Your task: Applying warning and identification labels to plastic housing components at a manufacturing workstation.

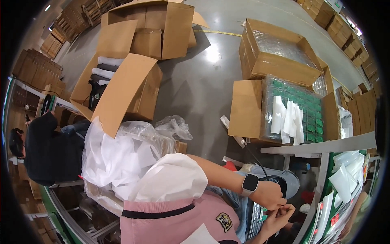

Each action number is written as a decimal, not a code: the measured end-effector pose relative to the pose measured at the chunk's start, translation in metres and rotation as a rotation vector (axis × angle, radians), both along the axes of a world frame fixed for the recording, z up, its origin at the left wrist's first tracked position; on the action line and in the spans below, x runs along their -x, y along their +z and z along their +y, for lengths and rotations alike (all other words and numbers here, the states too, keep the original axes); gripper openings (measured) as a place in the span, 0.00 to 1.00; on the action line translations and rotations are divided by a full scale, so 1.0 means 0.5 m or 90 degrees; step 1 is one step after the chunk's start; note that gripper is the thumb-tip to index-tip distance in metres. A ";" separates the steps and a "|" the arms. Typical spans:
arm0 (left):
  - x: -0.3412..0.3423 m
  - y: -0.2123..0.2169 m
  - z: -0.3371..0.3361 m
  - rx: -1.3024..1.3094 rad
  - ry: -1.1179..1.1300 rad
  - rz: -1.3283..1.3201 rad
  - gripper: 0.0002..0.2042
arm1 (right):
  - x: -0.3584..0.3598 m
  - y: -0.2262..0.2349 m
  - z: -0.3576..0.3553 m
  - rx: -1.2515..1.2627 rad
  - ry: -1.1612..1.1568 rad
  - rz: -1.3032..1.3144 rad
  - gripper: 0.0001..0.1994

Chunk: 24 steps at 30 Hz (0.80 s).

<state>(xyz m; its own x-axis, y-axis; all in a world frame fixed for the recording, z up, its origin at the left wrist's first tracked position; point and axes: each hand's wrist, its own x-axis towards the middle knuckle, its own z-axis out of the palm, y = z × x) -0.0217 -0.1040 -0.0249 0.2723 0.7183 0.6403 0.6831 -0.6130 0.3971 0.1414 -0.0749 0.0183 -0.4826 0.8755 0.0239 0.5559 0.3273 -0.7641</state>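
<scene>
My left hand, with a smartwatch on its wrist, is bent down with its fingertips pinched. Just below it, my right hand is also closed, thumb against fingers, and the fingertips of the two hands meet. Whatever they hold is too small or too covered to make out. Beside them, partly hidden by my hands and leg, lies a tray-like thing with green pieces in it.
An open carton holds clear trays of green boards with white sheets on top. Crumpled plastic wrap lies by my left arm. A workbench with white bags stands at right. A person in dark clothes is at far left.
</scene>
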 end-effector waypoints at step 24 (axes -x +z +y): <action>-0.020 -0.074 0.175 0.324 -0.201 0.311 0.06 | -0.158 -0.173 -0.064 -0.035 -0.404 -0.259 0.23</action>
